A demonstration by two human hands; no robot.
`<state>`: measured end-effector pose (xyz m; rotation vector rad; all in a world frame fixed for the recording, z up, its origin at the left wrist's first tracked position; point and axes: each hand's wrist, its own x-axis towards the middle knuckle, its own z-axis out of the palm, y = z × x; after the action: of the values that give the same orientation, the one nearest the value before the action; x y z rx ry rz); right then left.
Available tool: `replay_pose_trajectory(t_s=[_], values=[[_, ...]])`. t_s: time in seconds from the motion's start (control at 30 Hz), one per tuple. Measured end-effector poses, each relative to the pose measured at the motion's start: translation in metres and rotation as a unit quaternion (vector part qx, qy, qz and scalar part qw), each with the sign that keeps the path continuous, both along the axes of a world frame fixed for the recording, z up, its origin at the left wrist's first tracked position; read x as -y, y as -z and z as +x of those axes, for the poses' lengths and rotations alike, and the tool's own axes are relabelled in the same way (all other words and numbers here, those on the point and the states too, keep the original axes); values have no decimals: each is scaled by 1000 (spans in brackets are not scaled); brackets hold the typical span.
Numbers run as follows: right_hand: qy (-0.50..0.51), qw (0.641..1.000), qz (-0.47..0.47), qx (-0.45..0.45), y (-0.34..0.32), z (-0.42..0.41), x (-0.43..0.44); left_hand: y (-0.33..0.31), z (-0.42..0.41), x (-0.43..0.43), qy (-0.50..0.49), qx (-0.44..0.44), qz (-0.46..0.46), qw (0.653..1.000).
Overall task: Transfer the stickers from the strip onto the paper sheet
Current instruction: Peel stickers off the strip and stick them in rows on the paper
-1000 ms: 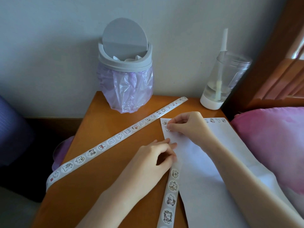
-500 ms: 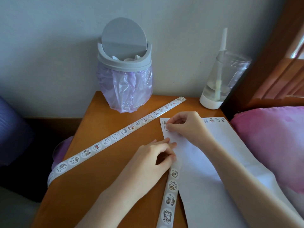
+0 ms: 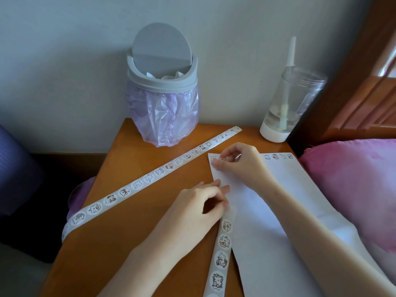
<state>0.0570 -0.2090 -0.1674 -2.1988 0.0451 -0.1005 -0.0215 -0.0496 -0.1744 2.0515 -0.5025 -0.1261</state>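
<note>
A white paper sheet [image 3: 278,211] lies on the right of the wooden table [image 3: 128,243], with several small stickers [image 3: 278,156] along its far edge. My right hand [image 3: 240,163] rests on the sheet's far left corner, fingertips pinched on a sticker [image 3: 216,168] at the paper's edge. My left hand [image 3: 199,206] grips the top end of a short sticker strip [image 3: 222,254] that runs toward me along the sheet's left edge. A second, long sticker strip [image 3: 150,177] lies diagonally across the table, its near end hanging over the left edge.
A grey swing-lid bin [image 3: 162,86] with a purple bag stands at the back of the table against the wall. A clear cup [image 3: 287,108] with a straw stands at the back right. A pink pillow [image 3: 353,179] presses against the sheet's right side.
Both hands stay almost where they were. My right fingertips have shifted slightly on the paper's corner, and the long strip has slid a little to the left.
</note>
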Motion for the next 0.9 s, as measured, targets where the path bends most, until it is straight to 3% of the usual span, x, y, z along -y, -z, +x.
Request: replay_pose_trajectory(t_s=[0.17, 0.27, 0.43, 0.7, 0.9], values=[[1, 1000, -28, 8, 3, -2, -1, -4, -1, 0, -13, -9, 4, 1000], [-1, 1000, 8, 2, -10, -10, 1, -9, -4, -2, -41, -17, -21, 999], [-31, 999, 26, 24, -43, -56, -8, -17, -4, -5, -142, -36, -160, 976], [-59, 989, 134, -2, -45, -100, -21, -24, -6, -6, -203, -5, -181, 962], [-48, 985, 161, 43, -43, -98, -22, -26, -5, -7, -178, -132, -302, 927]])
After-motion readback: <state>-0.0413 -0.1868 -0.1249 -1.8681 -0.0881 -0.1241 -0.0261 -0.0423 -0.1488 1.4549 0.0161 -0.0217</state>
